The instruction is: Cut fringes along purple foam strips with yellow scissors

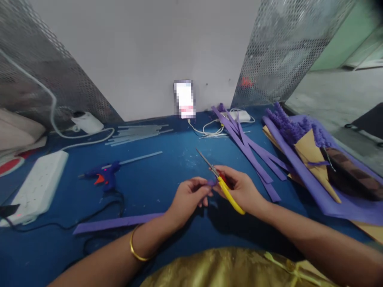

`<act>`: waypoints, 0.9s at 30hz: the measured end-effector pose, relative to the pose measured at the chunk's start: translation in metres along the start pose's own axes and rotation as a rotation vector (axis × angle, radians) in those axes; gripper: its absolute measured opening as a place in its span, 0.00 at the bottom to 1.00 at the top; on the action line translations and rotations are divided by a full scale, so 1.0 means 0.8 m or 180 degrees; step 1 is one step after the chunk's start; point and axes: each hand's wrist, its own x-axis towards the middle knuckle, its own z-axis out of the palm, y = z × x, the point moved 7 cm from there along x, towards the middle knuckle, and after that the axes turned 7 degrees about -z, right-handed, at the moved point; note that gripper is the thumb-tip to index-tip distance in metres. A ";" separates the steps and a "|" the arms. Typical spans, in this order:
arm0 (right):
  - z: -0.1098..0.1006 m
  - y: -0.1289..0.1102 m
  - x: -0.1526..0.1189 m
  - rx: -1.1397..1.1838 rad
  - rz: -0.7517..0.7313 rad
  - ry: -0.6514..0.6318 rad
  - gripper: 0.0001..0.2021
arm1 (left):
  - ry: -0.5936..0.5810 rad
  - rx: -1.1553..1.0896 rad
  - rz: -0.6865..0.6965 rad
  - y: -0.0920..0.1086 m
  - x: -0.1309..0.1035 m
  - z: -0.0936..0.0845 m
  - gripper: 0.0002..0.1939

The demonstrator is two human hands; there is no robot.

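Observation:
My left hand (191,197) pinches a small purple piece (212,183) between thumb and fingers, just left of the scissors. In my right hand (239,185) are yellow-handled scissors (229,195), their metal blades pointing up and away to the left. Some right fingertips are close to the purple piece; whether they touch it I cannot tell. A long purple strip (119,224) lies on the blue table, partly behind my left forearm. More purple strips (245,147) lie crossed beyond my right hand.
A blue glue gun (109,175) lies left with a glue stick in it. Several glue sticks (136,133) rest behind it. A white power strip (38,185) is at far left. A phone (184,99) leans against the panel. Purple flowers (296,127) and wrapping paper (338,205) lie right.

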 end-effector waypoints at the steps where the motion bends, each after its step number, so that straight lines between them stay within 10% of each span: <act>1: -0.003 0.000 0.000 -0.0043 0.0037 -0.0027 0.26 | 0.0051 -0.0098 -0.0015 -0.001 0.001 -0.005 0.16; 16: -0.022 -0.024 -0.008 -0.1684 0.0044 -0.1169 0.22 | 0.0612 -0.0897 0.0243 0.012 0.001 -0.032 0.08; 27: -0.017 -0.045 -0.010 -0.2643 -0.0525 -0.1213 0.24 | 0.0705 -0.0896 0.0321 0.008 -0.001 -0.036 0.05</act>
